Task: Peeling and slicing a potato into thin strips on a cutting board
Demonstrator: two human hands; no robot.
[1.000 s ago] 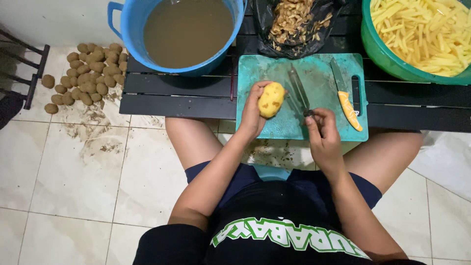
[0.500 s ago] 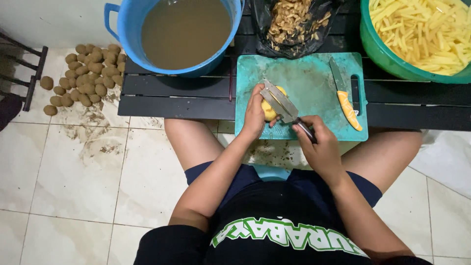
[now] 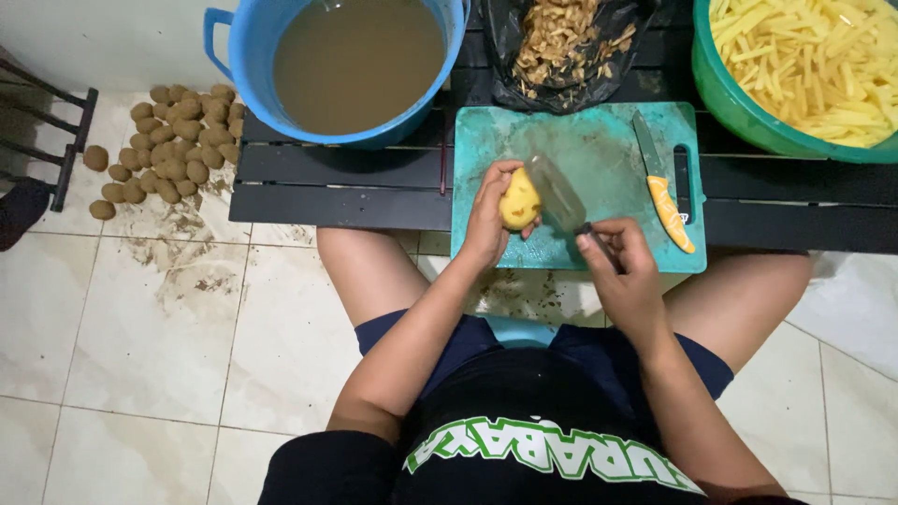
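The left hand (image 3: 488, 220) is wrapped around a peeled yellow potato (image 3: 519, 200), fingers curled behind it and thumb at the front, so that the bare face of the potato is turned toward the other hand. It is held just above the near-left part of a teal cutting board (image 3: 608, 150), where anything that drops would land on the board rather than the floor. The right hand (image 3: 625, 266) is closed around the handle of a peeler (image 3: 559, 196), whose metal blade is blurred and lies against the right side of the potato, angled up and away from the body. A knife (image 3: 662, 182) with an orange handle rests flat on the right of the board, well apart from both hands, blade pointing away. The board sits on a low black slatted table (image 3: 327, 182) and its near edge hangs slightly past the table's front, right over the person's knees. Behind the board a black bag of peelings (image 3: 561, 42) lies within an easy reach; a blue bucket (image 3: 253, 56) of murky water stands to the left and a green basin (image 3: 739, 103) of cut potato sticks to the right. A heap of unpeeled potatoes (image 3: 173, 140) lies on the tiled floor at the left. The middle of the board is bare, leaving room for the peeler's strokes.
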